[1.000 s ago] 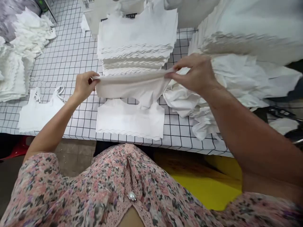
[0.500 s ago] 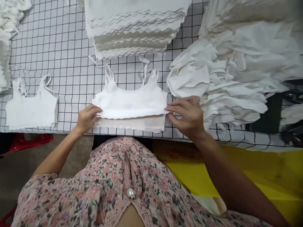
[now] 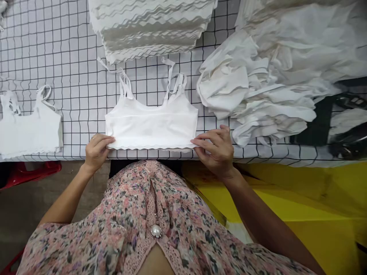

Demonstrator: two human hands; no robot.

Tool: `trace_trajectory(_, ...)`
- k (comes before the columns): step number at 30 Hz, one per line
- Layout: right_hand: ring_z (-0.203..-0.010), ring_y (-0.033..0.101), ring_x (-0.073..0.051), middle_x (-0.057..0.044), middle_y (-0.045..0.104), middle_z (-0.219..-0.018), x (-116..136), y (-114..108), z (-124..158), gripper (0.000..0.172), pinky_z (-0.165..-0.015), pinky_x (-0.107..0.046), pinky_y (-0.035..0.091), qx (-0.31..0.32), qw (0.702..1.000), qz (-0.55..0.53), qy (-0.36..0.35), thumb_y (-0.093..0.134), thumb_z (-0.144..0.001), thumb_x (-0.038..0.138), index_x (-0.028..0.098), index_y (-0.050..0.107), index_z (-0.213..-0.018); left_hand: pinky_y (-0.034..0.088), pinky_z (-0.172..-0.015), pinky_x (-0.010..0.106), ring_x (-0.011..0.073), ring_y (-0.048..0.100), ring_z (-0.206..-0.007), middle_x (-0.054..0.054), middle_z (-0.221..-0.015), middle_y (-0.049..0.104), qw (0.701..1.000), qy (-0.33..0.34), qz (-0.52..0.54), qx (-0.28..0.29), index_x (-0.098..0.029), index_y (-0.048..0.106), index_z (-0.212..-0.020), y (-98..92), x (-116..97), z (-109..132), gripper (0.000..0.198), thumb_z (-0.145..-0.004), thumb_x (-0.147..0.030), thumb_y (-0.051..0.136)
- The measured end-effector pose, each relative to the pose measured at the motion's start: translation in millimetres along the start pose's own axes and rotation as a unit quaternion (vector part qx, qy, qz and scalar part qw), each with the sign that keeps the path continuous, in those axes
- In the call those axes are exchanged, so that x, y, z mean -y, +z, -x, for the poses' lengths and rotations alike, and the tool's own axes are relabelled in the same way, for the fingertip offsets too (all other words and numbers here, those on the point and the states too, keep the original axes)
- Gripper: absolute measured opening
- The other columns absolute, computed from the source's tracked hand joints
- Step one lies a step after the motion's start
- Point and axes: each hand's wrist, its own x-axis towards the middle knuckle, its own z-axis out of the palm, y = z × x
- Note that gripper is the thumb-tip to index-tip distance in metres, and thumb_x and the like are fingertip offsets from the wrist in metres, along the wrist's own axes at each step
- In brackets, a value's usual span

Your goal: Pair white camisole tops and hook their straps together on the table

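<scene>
In front of me a white bra top with thin straps lies spread on the checked tablecloth. My left hand, with a ring on one finger, pinches its lower left corner. At the lower right corner my right hand pinches the same scalloped hem between thumb and fingers. The straps point away from me, and one loose strap end curls out at the upper left. A thin edge of another layer shows just under the hem on the right.
A stack of white wavy-edged garments lies beyond. To the right is a loose heap of white garments, with a dark object past it. A small pile of white tops sits left. Below the table are yellow boxes and a red stool.
Both hands have drawn the top's hem toward me, so it now covers most of the layer that showed beneath. The camera view has shifted slightly.
</scene>
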Motion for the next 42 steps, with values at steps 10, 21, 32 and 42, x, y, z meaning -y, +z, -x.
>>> trace_trajectory(10, -0.158, 0.043, -0.041, -0.025, 0.04, -0.171, 42.7, 13.4, -9.1, 0.078, -0.128, -0.071, 0.02, 0.138, 0.986, 0.067, -0.061, 0.04, -0.111, 0.042, 0.014, 0.007, -0.176, 0.026, -0.133, 0.061, 0.0337, 0.033, -0.166, 0.011, -0.174, 0.043, 0.988, -0.039, -0.072, 0.129, -0.029, 0.037, -0.168, 28.5, -30.1, -9.1, 0.061, -0.109, -0.031, 0.053)
trace_trajectory(21, -0.105, 0.071, -0.027, -0.014, 0.078, -0.116, 40.6, 29.9, -90.5, 0.034, -0.093, -0.042, 0.055, -0.013, 0.992, -0.045, -0.115, 0.064, -0.103, 0.023, 0.018, 0.068, -0.137, 0.055, -0.092, 0.037, 0.0204, 0.067, -0.098, 0.005, -0.1, 0.072, 0.986, -0.167, 0.007, 0.029, -0.02, 0.076, -0.095, 40.5, 23.0, -110.0, 0.005, -0.094, -0.023, 0.079)
trace_trajectory(32, -0.122, 0.052, -0.042, -0.013, 0.07, -0.095, 62.9, 140.0, -263.4, 0.022, -0.112, -0.08, 0.026, 0.205, 0.976, -0.036, 0.065, 0.075, -0.087, 0.031, 0.019, 0.067, -0.071, 0.05, -0.081, 0.033, 0.0177, 0.06, -0.083, 0.001, -0.085, 0.067, 0.967, -0.247, 0.049, 0.031, -0.019, 0.069, -0.084, 67.1, 23.4, -129.9, 0.021, -0.083, -0.02, 0.09)
trace_trajectory(42, -0.085, 0.065, -0.021, -0.002, 0.069, -0.076, 59.1, 133.2, -271.7, 0.012, -0.09, -0.042, 0.055, 0.076, 0.913, -0.342, 0.209, 0.073, -0.074, 0.024, 0.022, 0.062, -0.07, 0.046, -0.079, 0.034, 0.0204, 0.056, -0.085, 0.0, -0.076, 0.065, 0.952, -0.284, 0.089, 0.07, -0.02, 0.063, -0.076, 63.5, 18.9, -135.9, 0.027, -0.081, -0.018, 0.09)
